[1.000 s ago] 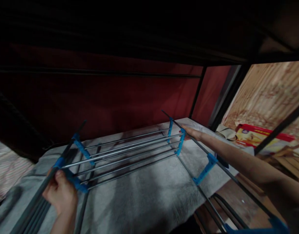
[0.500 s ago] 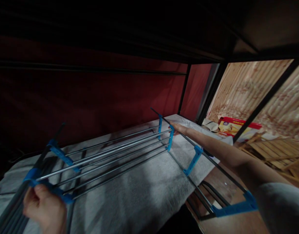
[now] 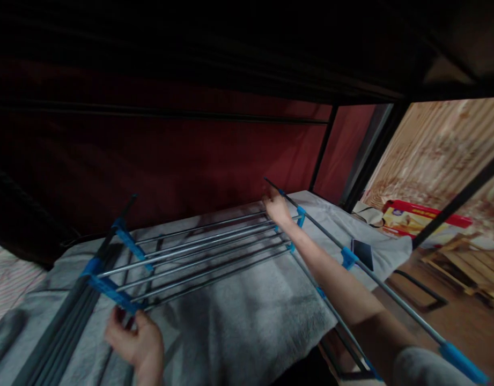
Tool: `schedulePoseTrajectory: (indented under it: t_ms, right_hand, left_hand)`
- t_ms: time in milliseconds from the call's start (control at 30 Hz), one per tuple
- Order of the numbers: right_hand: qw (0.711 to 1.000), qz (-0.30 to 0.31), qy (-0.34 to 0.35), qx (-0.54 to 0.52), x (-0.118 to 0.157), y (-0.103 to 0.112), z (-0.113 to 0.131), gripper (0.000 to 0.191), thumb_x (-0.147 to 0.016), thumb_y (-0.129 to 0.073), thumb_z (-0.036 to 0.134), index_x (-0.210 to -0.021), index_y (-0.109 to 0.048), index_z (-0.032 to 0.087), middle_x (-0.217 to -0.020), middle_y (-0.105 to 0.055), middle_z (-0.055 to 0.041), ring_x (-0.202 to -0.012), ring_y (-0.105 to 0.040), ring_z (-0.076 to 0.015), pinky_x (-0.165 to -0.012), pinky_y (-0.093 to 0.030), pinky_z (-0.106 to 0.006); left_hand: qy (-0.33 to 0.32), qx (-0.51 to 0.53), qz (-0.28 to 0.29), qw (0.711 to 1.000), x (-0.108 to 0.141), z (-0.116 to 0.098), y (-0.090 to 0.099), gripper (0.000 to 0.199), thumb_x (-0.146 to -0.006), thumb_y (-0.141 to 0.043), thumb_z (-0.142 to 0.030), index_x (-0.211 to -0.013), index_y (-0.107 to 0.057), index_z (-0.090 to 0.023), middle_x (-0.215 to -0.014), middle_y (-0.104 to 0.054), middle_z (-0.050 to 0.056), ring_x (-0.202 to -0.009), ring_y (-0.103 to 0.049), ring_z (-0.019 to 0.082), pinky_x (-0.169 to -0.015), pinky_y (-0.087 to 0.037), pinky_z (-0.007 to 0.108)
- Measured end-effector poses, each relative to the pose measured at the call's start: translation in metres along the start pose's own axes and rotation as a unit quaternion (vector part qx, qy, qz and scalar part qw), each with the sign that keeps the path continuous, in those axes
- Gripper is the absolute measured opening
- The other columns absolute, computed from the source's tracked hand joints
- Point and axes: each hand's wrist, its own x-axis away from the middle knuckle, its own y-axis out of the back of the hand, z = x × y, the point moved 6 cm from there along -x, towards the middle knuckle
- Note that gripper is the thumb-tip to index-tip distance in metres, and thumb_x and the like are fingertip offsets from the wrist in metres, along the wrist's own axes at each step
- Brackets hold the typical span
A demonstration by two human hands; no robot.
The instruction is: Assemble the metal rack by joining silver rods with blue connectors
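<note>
A rack of grey metal tubes (image 3: 214,244) with blue plastic brackets lies across a grey blanket. My left hand (image 3: 138,343) is at the lower end of the near left bracket (image 3: 113,292), thumb and fingers bent around that end. At the far right end, my right hand (image 3: 277,208) reaches over the tubes beside the tip of a long side pole (image 3: 327,233). Its fingers are bent and blurred, and I cannot tell whether they grip the rack. My right forearm hides part of the right-hand brackets.
Several loose grey tubes (image 3: 65,321) lie at the left on the blanket (image 3: 230,311). A phone-like dark flat object (image 3: 362,254) rests right of the side pole. Black frame posts (image 3: 377,153) stand around. Beyond are a red and yellow box (image 3: 411,219) and wooden slatted furniture (image 3: 467,260).
My left hand has slid from the bracket's upper joint down to its lower end. My right hand has moved off the right bracket toward the pole's far tip. The view has turned left.
</note>
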Motion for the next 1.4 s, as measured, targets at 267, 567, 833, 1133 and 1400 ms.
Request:
schedulePoseTrajectory:
  t_ms: [267, 567, 833, 1133, 1400]
  right_hand:
    - [0.988, 0.049, 0.038, -0.143, 0.203, -0.084, -0.034, 0.03, -0.09, -0.043, 0.016, -0.102, -0.069, 0.026, -0.097, -0.073, -0.006, -0.097, -0.069, -0.0225, -0.09, -0.056, -0.038]
    - [0.988, 0.13, -0.023, -0.083, 0.284, -0.101, -0.122, 0.036, -0.087, -0.048, 0.019, -0.107, -0.071, 0.039, -0.114, -0.073, -0.0037, -0.114, -0.068, -0.0286, -0.102, -0.056, -0.052]
    - [0.966, 0.104, -0.02, -0.236, 0.242, -0.075, -0.048, 0.032, -0.094, -0.046, 0.018, -0.093, -0.074, 0.035, -0.095, -0.074, -0.0037, -0.091, -0.071, -0.0229, -0.078, -0.059, -0.038]
    - [0.973, 0.153, -0.004, -0.173, 0.023, -0.039, 0.042, 0.032, -0.094, -0.043, 0.026, -0.097, -0.075, 0.022, -0.086, -0.071, -0.0057, -0.082, -0.065, -0.0204, -0.076, -0.053, -0.032]
    - [0.878, 0.468, 0.082, -0.046, -0.074, -0.181, 0.052, 0.018, -0.084, -0.059, 0.025, -0.09, -0.074, 0.018, -0.089, -0.071, -0.0025, -0.084, -0.065, -0.0188, -0.076, -0.05, -0.028]
  left_hand:
    - [-0.14, -0.061, 0.048, 0.987, 0.032, -0.028, 0.007, 0.036, -0.092, -0.048, -0.035, -0.115, -0.069, -0.017, -0.112, -0.07, 0.012, -0.108, -0.065, 0.027, -0.099, -0.052, 0.047]
    - [-0.153, -0.074, 0.275, 0.946, 0.077, 0.028, -0.049, 0.029, -0.09, -0.044, -0.033, -0.094, -0.071, -0.023, -0.1, -0.075, 0.006, -0.094, -0.072, 0.025, -0.088, -0.059, 0.043]
    - [-0.302, -0.278, 0.272, 0.87, 0.105, 0.019, -0.067, 0.043, -0.099, -0.037, -0.034, -0.124, -0.067, -0.016, -0.128, -0.066, 0.016, -0.119, -0.063, 0.031, -0.094, -0.054, 0.046]
    - [-0.347, -0.349, 0.243, 0.836, 0.112, 0.012, -0.07, 0.038, -0.096, -0.043, -0.022, -0.124, -0.069, -0.017, -0.124, -0.068, 0.014, -0.113, -0.063, 0.028, -0.093, -0.051, 0.042]
    - [-0.327, -0.362, 0.222, 0.844, 0.116, 0.02, -0.071, 0.039, -0.097, -0.044, -0.017, -0.126, -0.069, -0.016, -0.126, -0.067, 0.014, -0.118, -0.061, 0.028, -0.094, -0.052, 0.044]
